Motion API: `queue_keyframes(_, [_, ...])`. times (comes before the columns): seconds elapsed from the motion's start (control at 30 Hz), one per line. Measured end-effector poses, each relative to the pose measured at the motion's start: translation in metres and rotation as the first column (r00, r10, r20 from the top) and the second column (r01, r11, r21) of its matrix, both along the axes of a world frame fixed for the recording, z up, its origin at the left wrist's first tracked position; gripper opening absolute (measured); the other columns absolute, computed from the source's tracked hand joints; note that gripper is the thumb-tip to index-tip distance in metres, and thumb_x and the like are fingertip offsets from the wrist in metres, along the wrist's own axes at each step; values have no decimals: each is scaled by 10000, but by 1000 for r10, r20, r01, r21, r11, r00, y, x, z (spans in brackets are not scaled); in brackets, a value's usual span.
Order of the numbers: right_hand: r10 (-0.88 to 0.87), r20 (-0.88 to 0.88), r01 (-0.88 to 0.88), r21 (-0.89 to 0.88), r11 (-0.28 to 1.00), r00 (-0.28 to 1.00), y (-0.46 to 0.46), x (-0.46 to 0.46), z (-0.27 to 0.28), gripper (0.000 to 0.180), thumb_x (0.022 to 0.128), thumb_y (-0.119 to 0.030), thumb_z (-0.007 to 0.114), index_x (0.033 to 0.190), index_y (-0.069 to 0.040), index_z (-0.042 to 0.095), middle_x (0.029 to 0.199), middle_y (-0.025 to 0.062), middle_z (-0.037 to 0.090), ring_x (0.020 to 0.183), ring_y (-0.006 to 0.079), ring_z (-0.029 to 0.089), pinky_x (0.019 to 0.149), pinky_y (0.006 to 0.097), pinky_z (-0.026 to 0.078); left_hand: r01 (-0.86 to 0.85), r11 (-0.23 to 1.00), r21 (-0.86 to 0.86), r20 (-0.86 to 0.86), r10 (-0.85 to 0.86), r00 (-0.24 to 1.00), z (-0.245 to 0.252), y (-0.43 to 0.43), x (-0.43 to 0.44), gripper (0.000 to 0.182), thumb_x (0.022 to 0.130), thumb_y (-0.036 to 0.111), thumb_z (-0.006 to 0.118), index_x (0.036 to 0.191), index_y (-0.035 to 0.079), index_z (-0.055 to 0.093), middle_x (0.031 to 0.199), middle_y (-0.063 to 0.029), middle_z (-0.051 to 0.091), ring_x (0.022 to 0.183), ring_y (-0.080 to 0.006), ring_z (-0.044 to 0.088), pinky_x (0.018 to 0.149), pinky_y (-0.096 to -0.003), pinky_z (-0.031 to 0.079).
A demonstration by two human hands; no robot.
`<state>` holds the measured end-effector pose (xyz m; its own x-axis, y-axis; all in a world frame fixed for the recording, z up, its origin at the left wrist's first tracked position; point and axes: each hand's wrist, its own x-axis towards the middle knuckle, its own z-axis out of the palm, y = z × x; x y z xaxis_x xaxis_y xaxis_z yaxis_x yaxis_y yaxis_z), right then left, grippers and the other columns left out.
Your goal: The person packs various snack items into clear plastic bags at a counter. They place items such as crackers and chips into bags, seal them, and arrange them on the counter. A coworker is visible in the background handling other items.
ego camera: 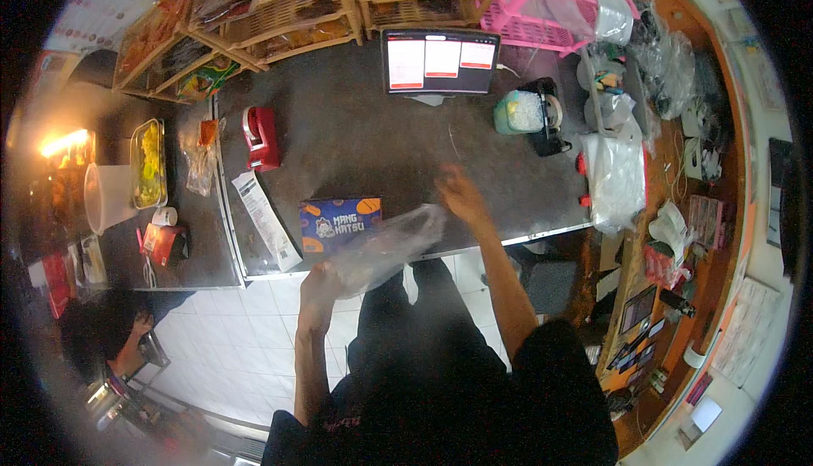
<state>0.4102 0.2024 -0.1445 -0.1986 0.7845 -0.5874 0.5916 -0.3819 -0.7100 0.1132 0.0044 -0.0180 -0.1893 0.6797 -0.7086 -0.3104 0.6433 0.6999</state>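
Observation:
A clear plastic bag [394, 243] stretches slantwise over the front edge of the dark table. My left hand [319, 291] grips its lower left end. Close to the bag's far end is my right hand [462, 193], blurred above the tabletop; whether its fingers hold anything is unclear. Behind the bag lies a blue and orange printed cardboard box [336, 212] with a cartoon figure and writing, its lower right part covered by the film. A long white printed paper strip [267, 221] rests to the left of the box.
A red tape dispenser [262, 139] stands at the left. A lit tablet screen [441, 62] is at the back, below wooden racks [286, 15]. A green container [517, 112] and a stack of plastic bags [616, 180] sit at right. Another person [105, 332] is at lower left.

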Motion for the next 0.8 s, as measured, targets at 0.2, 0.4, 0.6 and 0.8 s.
queue_keyframes(0.2, [-5, 425, -299, 645, 703, 905, 101, -78, -41, 851, 916, -297, 653, 1546, -109, 112, 1038, 259, 620, 841, 424, 677, 723, 491, 569, -62, 997, -46, -60, 60, 996, -8, -13, 8, 416, 925, 98, 619, 1305, 5, 479, 1181, -96, 603, 991, -158, 597, 847, -286, 482])
queue_keyframes(0.4, [19, 525, -339, 522, 783, 851, 125, -92, -25, 914, 922, -387, 624, 1563, -118, 30, 1064, 276, 602, 806, 401, 687, 666, 479, 584, -281, 960, -15, 244, 276, 930, -4, -35, 6, 538, 893, 65, 636, 1374, -19, 410, 1211, -128, 600, 985, -182, 623, 838, -311, 519])
queue_keyframes(0.6, [-1, 500, -330, 574, 750, 866, 126, -92, -36, 880, 931, -386, 611, 1561, -118, 57, 1050, 260, 611, 790, 381, 687, 660, 475, 582, -259, 964, 51, 217, 243, 945, 15, -22, 7, 741, 731, -38, 653, 1422, -23, 387, 1259, -118, 557, 1044, -206, 597, 862, -302, 513])
queue_keyframes(0.8, [-8, 492, -298, 540, 787, 870, 127, -91, -19, 813, 932, -349, 621, 1544, -118, 139, 1009, 223, 625, 839, 337, 680, 688, 450, 574, -224, 974, 45, 87, 220, 972, 21, -14, 9, 676, 722, -49, 630, 1376, 2, 470, 1173, -76, 583, 1002, -167, 594, 838, -276, 496])
